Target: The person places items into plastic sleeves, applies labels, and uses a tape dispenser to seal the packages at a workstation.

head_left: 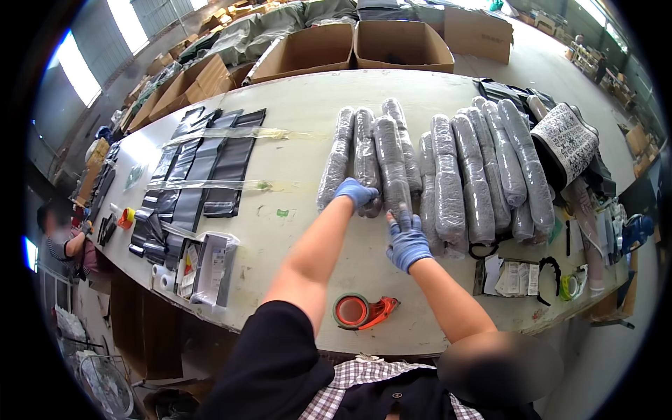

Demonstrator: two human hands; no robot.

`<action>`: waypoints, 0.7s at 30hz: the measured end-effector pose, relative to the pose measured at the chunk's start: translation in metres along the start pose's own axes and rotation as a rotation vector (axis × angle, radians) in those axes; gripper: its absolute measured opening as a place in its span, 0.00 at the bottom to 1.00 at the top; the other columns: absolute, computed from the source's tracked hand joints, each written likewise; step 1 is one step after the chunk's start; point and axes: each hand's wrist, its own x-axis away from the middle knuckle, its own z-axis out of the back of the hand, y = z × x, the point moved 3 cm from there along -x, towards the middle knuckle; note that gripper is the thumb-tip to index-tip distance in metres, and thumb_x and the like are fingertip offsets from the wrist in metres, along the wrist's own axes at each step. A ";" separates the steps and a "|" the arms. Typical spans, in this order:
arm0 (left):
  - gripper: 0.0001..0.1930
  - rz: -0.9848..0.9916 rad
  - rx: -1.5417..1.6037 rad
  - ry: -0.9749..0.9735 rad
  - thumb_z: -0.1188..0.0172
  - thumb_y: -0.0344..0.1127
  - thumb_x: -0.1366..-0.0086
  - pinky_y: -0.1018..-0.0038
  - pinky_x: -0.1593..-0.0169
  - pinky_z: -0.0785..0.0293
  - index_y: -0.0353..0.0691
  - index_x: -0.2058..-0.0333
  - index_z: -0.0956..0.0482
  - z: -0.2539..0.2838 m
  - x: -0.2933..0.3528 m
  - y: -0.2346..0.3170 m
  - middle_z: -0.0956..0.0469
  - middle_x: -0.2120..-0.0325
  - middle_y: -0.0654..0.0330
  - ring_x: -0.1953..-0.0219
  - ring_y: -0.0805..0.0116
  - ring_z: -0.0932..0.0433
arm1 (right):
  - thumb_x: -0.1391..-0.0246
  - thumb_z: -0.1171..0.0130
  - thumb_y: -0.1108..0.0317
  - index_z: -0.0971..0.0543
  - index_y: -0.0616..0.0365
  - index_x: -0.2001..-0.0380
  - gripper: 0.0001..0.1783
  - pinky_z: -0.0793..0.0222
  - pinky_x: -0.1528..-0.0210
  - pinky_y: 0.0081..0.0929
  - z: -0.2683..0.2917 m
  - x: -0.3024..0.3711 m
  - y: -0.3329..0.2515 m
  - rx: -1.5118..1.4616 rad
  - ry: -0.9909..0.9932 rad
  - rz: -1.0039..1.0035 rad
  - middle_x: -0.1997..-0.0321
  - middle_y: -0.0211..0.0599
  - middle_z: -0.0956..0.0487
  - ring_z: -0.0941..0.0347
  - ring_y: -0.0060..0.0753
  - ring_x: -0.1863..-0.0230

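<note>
Several grey, fuzzy-looking rolls in clear plastic lie side by side on the table, in a left group and a right group. My left hand (357,194), in a blue glove, has its fingers curled at the near end of a grey roll (365,147) in the left group. My right hand (407,243), also gloved, reaches with fingers stretched out to the near end of the neighbouring grey roll (390,157). Its fingertips appear to touch the plastic. Just right of that hand lies the right group's grey roll (448,185).
An orange tape dispenser (364,311) lies near the table's front edge. Dark plastic bags (203,164) lie under clear strips at left, beyond a grey-white box (213,269). Open cartons (402,45) stand past the far edge. Another person (66,241) works at far left.
</note>
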 end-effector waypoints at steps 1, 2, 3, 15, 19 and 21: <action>0.24 -0.117 0.239 -0.030 0.35 0.45 0.41 0.68 0.52 0.21 0.32 0.53 0.21 0.000 -0.013 -0.024 0.17 0.60 0.52 0.59 0.62 0.18 | 0.49 0.40 0.53 0.46 0.42 0.27 0.47 0.50 0.28 0.55 0.002 -0.002 0.003 -0.017 0.022 -0.003 0.22 0.48 0.59 0.54 0.66 0.28; 0.16 -0.262 0.739 -0.224 0.42 0.41 0.36 0.66 0.57 0.22 0.33 0.59 0.20 0.000 0.001 -0.017 0.18 0.70 0.56 0.65 0.66 0.20 | 0.49 0.40 0.53 0.45 0.42 0.27 0.46 0.48 0.29 0.55 0.003 -0.003 0.019 -0.021 0.044 -0.043 0.22 0.48 0.58 0.51 0.66 0.29; 0.13 -0.129 1.168 -0.544 0.49 0.38 0.31 0.66 0.58 0.24 0.35 0.61 0.20 0.003 0.048 -0.035 0.19 0.71 0.58 0.65 0.68 0.21 | 0.49 0.40 0.53 0.43 0.45 0.29 0.45 0.50 0.29 0.54 -0.020 0.020 0.008 -0.099 0.055 -0.081 0.23 0.51 0.56 0.51 0.65 0.29; 0.27 -0.100 0.908 0.065 0.33 0.30 0.50 0.70 0.59 0.19 0.36 0.51 0.31 0.066 0.256 -0.308 0.22 0.62 0.57 0.65 0.67 0.21 | 0.43 0.46 0.53 0.38 0.53 0.31 0.38 0.63 0.24 0.44 0.011 -0.057 -0.135 0.041 0.183 0.362 0.24 0.44 0.47 0.56 0.49 0.23; 0.35 -0.179 0.568 0.205 0.33 0.29 0.51 0.69 0.55 0.21 0.33 0.43 0.34 0.021 0.226 -0.367 0.21 0.57 0.54 0.59 0.66 0.21 | 0.39 0.51 0.46 0.41 0.54 0.29 0.40 0.66 0.24 0.49 -0.006 -0.125 -0.137 0.119 -0.036 0.080 0.23 0.42 0.49 0.59 0.45 0.22; 0.44 -0.267 0.667 0.153 0.30 0.34 0.52 0.67 0.47 0.25 0.32 0.37 0.40 0.020 0.230 -0.351 0.23 0.52 0.47 0.52 0.57 0.21 | 0.38 0.54 0.43 0.43 0.56 0.29 0.41 0.64 0.25 0.53 -0.015 -0.143 -0.116 0.209 0.032 -0.154 0.23 0.42 0.47 0.56 0.45 0.23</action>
